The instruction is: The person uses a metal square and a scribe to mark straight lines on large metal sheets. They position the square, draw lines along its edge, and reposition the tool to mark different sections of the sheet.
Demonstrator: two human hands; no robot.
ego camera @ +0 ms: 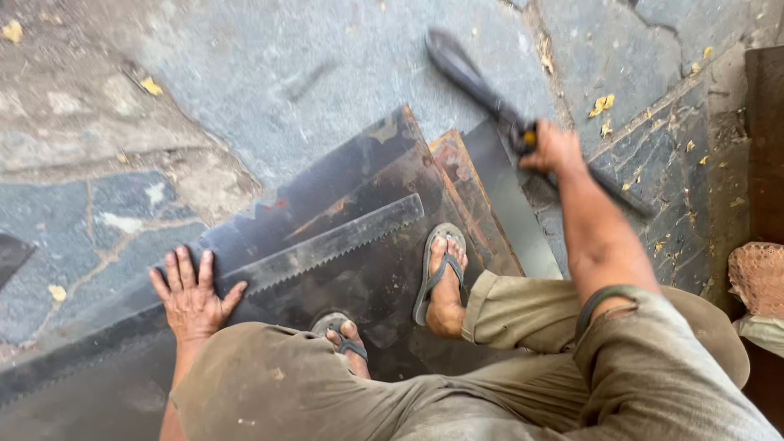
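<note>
My left hand (pixel 190 296) lies flat, fingers spread, on a dark metal sheet (pixel 359 180) on the stone floor. Just right of that hand a long toothed metal strip (pixel 327 244) runs diagonally across the sheet. My right hand (pixel 552 150) is closed around the handle of long dark metal shears (pixel 482 88), whose blurred head points up and to the left, above the sheet's far edge. A rusty orange sheet (pixel 465 175) and a grey sheet (pixel 508 200) lie underneath, to the right. My sandalled feet (pixel 441 282) stand on the dark sheet.
The ground is cracked grey stone paving (pixel 245 73) with scattered yellow leaves (pixel 603 104). A dark wooden edge (pixel 766 139) stands at the far right, with a reddish woven object (pixel 758 278) below it. Another dark piece (pixel 11 255) pokes in at the left edge.
</note>
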